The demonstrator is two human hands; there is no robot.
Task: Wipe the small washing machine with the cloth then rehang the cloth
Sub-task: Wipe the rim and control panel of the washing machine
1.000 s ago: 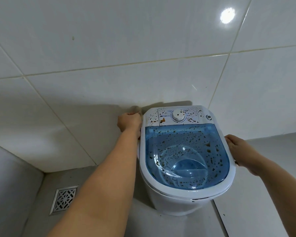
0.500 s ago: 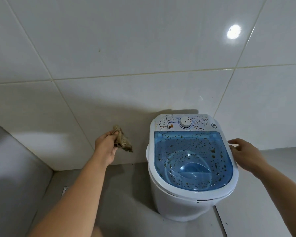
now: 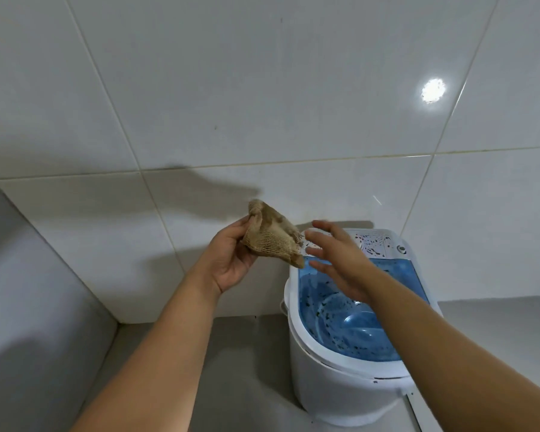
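1. Head view: the left hand (image 3: 231, 258) sits just left of centre, palm turned toward the camera, its fingers clenched around a crumpled tan knitted cloth (image 3: 272, 240); the cloth bunches above the thumb and drapes toward 4 o'clock, its lower tip hanging over the back-left corner of the machine.
2. The right hand (image 3: 337, 263) hovers at 3 o'clock of the cloth, fingers spread and loose, grasping nothing; its fingertips (image 3: 314, 236) are just beside the cloth's frayed edge, and whether they touch it I cannot tell because of blur.
3. The small white plastic washing machine (image 3: 325, 378) stands on the floor at 5 o'clock of the frame, against the wall; its translucent blue lid (image 3: 340, 322) is closed and speckled with dark brown spots; the right forearm crosses over the lid's right half.
4. The white control panel (image 3: 373, 243) at the machine's back edge carries the same brown spatter; a small round button (image 3: 401, 249) sits at its right end.
5. The glossy white tiled wall (image 3: 262, 104) fills the upper frame, with a bright light reflection (image 3: 433, 90) at 2 o'clock; the grey floor (image 3: 240, 353) runs beneath both forearms.
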